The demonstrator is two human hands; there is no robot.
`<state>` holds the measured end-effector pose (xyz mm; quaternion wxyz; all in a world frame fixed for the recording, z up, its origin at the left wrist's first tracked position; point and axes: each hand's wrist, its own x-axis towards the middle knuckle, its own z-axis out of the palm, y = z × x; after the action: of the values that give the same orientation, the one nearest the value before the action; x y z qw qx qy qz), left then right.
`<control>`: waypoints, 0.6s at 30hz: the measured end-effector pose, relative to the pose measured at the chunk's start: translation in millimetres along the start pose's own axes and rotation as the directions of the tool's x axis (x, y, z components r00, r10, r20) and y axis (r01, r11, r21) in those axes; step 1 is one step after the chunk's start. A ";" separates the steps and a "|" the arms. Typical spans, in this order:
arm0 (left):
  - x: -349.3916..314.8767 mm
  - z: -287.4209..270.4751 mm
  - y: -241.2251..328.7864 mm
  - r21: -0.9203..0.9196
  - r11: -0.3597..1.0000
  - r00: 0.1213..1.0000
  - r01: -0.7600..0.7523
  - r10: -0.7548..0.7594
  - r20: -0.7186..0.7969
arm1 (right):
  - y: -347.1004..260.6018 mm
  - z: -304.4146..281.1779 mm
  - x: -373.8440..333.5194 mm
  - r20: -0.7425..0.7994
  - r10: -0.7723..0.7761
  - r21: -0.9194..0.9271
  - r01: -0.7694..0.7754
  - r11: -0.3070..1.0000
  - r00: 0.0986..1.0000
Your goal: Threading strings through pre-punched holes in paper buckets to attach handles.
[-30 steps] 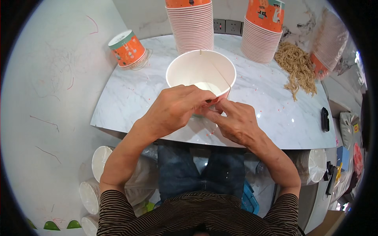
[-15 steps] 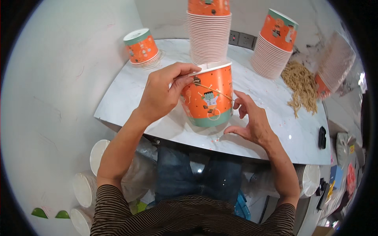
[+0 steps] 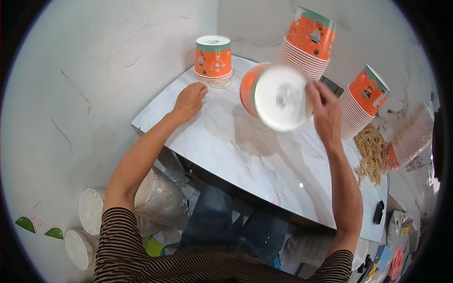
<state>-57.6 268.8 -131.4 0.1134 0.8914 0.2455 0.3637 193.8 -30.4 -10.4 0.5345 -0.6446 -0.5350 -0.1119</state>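
A large orange paper bucket (image 3: 283, 99) with a green band hangs over the middle of the table, tipped so its white base faces me and blurred by motion. My right hand (image 3: 326, 111) grips it at the right side of the base, with the fingers partly hidden. My left hand (image 3: 190, 101) is closed over the table's left part, its fingers curled; whether anything is in them I cannot make out. Just beyond it stands a short upside-down stack of the same buckets (image 3: 213, 59), with thin tan string (image 3: 222, 84) lying looped about its foot.
A tall bucket stack (image 3: 309, 40) stands at the back, another stack (image 3: 363, 94) to its right. Near it lie a heap of tan strings (image 3: 371, 148) and a plastic-wrapped stack (image 3: 413, 137). A black object (image 3: 378, 212) sits by the right edge. Wrapped stacks (image 3: 155, 200) lie below the table.
The bucket has gone from upright to tipped, base toward me, and is now in my right hand. My left hand has let go of it and moved left. The view has turned.
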 end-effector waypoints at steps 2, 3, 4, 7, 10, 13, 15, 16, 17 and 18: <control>-12.0 3.2 -33.2 0.053 0.999 1.000 0.013 -0.011 -0.025 | -3.8 30.0 49.4 0.065 0.210 0.313 -0.220 0.924 0.975; -16.7 3.4 -43.8 0.092 0.996 0.999 0.008 -0.004 -0.045 | -8.1 40.8 73.1 0.108 0.281 0.403 -0.301 0.864 0.953; -16.1 5.1 -42.8 0.091 0.996 0.999 0.017 -0.013 -0.044 | -6.5 52.7 95.6 0.154 0.351 0.479 -0.381 0.791 0.923; -7.5 17.1 -21.8 0.080 0.991 0.994 -0.111 0.111 0.012 | 23.1 85.1 163.1 0.220 0.368 0.494 -0.429 0.756 0.903; -10.9 16.9 -24.7 0.013 1.000 1.000 -0.013 0.013 -0.007 | 30.0 146.3 207.0 0.241 0.454 0.480 -0.512 0.712 0.858; -15.1 12.4 -23.6 0.070 0.997 1.000 0.015 -0.016 0.010 | 29.8 201.5 226.5 0.247 0.486 0.475 -0.542 0.693 0.838; -15.3 12.4 -24.0 0.083 0.997 1.000 0.007 -0.005 -0.023 | 35.0 224.5 237.9 0.272 0.507 0.452 -0.573 0.683 0.818; -14.2 12.5 -24.3 0.079 0.996 0.999 0.038 -0.039 0.020 | 38.4 232.2 243.3 0.296 0.494 0.449 -0.575 0.683 0.818; -13.3 10.9 -23.2 0.077 0.995 0.995 0.068 -0.073 0.063 | 45.1 239.1 251.2 0.320 0.480 0.448 -0.577 0.683 0.817; -10.7 13.4 -21.3 0.070 0.995 0.995 0.066 -0.070 0.067 | 58.9 243.0 265.4 0.297 0.509 0.412 -0.589 0.695 0.808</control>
<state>-62.3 281.1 -155.4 0.1042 0.8980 0.2837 0.3198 244.4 325.9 48.1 0.6422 -0.6264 -0.3688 0.2433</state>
